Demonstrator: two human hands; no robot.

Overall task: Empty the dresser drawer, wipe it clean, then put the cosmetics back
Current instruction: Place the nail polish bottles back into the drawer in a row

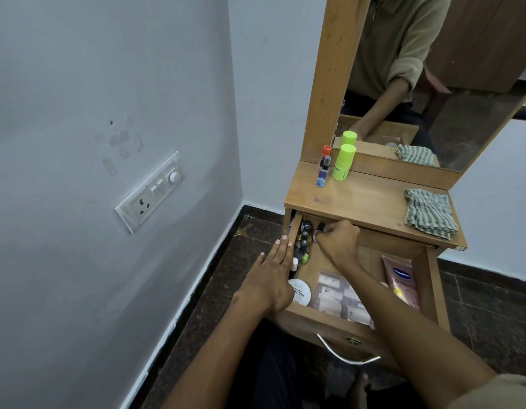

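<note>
The wooden dresser drawer (pixel 433 278) is pulled open. Inside it lie several small nail polish bottles (pixel 303 240) along the left wall, a white round tub (pixel 301 291), a clear packet of sachets (pixel 335 293) and a pink Vaseline tube (pixel 401 283). My left hand (pixel 273 273) rests flat, fingers straight, on the drawer's left rim. My right hand (pixel 338 239) reaches into the back left of the drawer and pinches a small dark bottle (pixel 320 227). A green-striped cloth (pixel 430 214) lies on the dresser top (pixel 359 199).
A lime green bottle (pixel 343 162) and a small spray bottle with an orange cap (pixel 323 169) stand at the back left of the dresser top, before the mirror (pixel 433 84). A wall with a switch panel (pixel 149 191) is at the left. The drawer's metal handle (pixel 341 354) faces me.
</note>
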